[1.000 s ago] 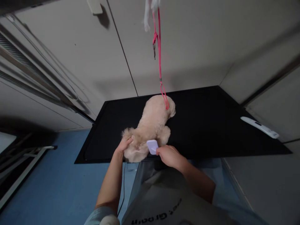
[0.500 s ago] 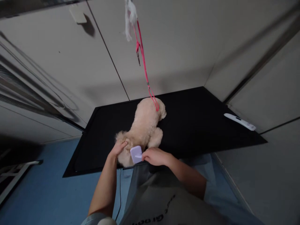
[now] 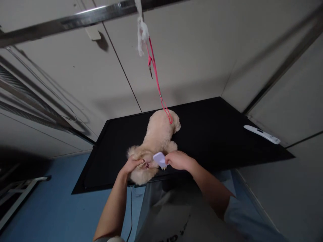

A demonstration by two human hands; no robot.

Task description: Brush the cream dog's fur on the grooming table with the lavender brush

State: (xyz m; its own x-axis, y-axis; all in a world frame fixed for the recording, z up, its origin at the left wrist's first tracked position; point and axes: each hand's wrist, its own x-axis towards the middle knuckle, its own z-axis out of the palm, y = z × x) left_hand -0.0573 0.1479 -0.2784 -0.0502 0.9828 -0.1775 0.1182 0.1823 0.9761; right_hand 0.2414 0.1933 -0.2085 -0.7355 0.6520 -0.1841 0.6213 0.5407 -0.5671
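We have the pale, curly-coated dog point(image 3: 160, 131) at centre frame, stretching up from our left grip point(image 3: 132, 164), which clasps its fluffy near end; our right grip point(image 3: 177, 159), just beside, holds a smooth, squarish lilac brush point(image 3: 159, 159), its underside hidden. The flat black bench point(image 3: 209, 127) is dim; we cannot make out its texture.

1 cream, curly-coated dog point(image 3: 158, 131) and 1 lavender, flat-headed brush point(image 3: 159, 159).
The dog stretches from far to near left on the black rectangular tabletop point(image 3: 207, 134), its fur longer and shaggier at the near end; the brush, squarish head tilted, is just right of that end, its handle mostly hidden.
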